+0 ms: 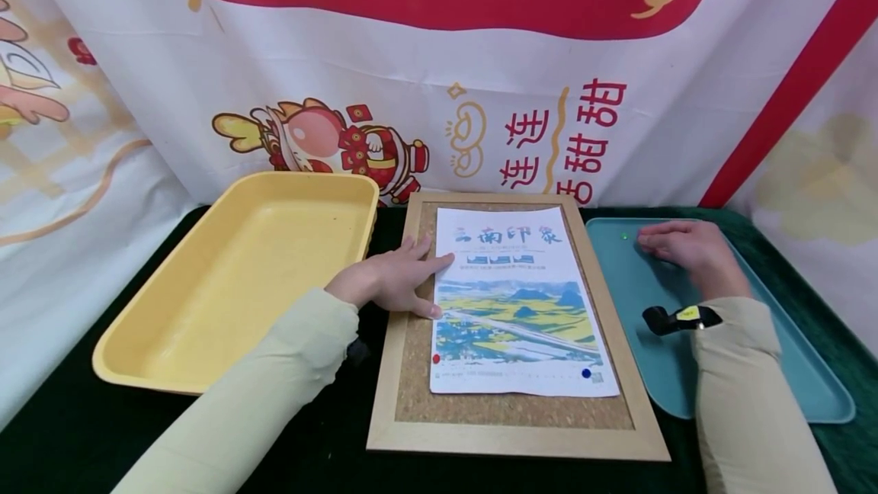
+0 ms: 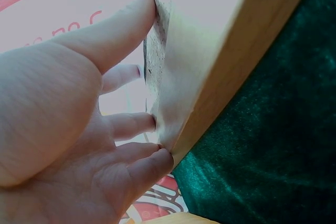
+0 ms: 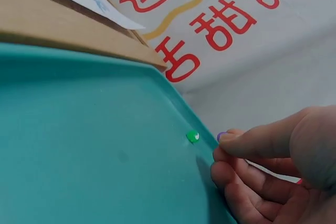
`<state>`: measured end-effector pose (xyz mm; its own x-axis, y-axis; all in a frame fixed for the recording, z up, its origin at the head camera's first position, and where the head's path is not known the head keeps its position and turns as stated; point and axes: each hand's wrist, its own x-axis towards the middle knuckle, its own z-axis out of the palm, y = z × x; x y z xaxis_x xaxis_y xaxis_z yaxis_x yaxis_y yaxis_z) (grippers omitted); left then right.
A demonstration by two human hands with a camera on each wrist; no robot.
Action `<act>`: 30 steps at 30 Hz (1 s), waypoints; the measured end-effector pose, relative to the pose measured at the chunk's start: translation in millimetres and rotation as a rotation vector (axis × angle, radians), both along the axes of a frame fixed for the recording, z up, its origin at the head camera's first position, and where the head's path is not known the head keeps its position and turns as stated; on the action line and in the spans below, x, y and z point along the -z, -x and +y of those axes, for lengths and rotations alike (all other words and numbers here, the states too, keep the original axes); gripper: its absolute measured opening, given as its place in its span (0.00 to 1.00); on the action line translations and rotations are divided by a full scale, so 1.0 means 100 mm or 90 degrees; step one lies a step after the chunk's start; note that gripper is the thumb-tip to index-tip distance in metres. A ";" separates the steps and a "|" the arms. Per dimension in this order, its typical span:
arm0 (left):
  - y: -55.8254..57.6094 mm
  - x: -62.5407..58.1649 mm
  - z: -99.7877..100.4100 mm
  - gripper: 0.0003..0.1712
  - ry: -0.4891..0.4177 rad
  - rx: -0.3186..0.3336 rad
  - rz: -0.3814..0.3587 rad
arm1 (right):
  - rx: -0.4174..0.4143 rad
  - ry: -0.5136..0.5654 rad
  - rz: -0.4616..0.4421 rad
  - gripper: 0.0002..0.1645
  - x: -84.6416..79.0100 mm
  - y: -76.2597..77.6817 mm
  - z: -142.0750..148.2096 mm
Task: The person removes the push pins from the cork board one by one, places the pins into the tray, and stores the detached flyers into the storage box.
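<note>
A printed paper sheet with a landscape picture lies on a wood-framed cork board. A red thumbtack sits at its lower left and a blue thumbtack at its lower right. My left hand rests, fingers spread, across the board's left frame, thumb and fingertips reaching the sheet's edge. Over the far part of a teal tray, my right hand pinches a purple thumbtack between thumb and finger, mostly covered by them. Beside those fingertips a green thumbtack lies in the tray.
A yellow plastic tray stands left of the board. Dark green cloth covers the table. Behind hangs a white printed curtain with red lettering. A black device is strapped at the right wrist.
</note>
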<state>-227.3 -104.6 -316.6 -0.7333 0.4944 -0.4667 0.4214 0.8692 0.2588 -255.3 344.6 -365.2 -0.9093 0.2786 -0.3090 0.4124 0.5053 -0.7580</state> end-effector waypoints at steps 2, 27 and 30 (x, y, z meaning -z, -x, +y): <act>0.00 0.00 0.00 0.53 0.002 0.000 0.001 | 0.008 0.003 -0.011 0.32 0.02 0.01 0.01; -0.01 0.00 -0.06 0.53 0.005 -0.011 0.001 | 0.010 0.021 -0.047 0.30 0.06 0.09 -0.04; -0.02 0.00 -0.07 0.53 0.006 -0.014 0.001 | 0.017 0.020 -0.047 0.29 0.07 0.11 -0.06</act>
<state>-225.8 -112.0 -316.6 -0.7449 0.4734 -0.4701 0.4026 0.8809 0.2490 -265.8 338.3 -372.2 -0.8764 0.2911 -0.3837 0.4803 0.4695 -0.7409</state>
